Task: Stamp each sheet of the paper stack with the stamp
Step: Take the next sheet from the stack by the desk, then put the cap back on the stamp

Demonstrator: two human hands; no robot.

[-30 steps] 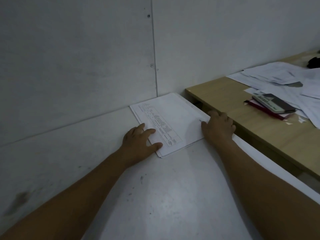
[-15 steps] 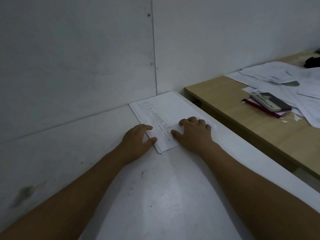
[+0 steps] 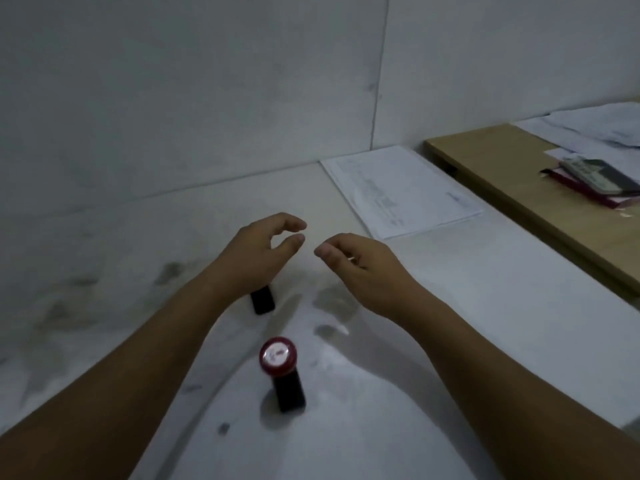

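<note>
We note L hand (image 3: 259, 252) and R hand (image 3: 363, 263) over the white surface (image 3: 485, 306), both w/ fingers loosely curled, holding nothing; fingertips near each other but apart. The stamp (image 3: 282, 372), red cap on black body, stands btw the forearms, untouched. A small black item (image 3: 263, 301) sits partly under the L wrist; we cannot ID it. The paper stack (image 3: 401, 192) lies flat in the far corner by the wall, just beside a wooden desk (image 3: 502, 188).

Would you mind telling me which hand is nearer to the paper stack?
Right. The right hand hovers just short of the paper stack's near corner; the left hand is farther off to the stack's left.
</note>
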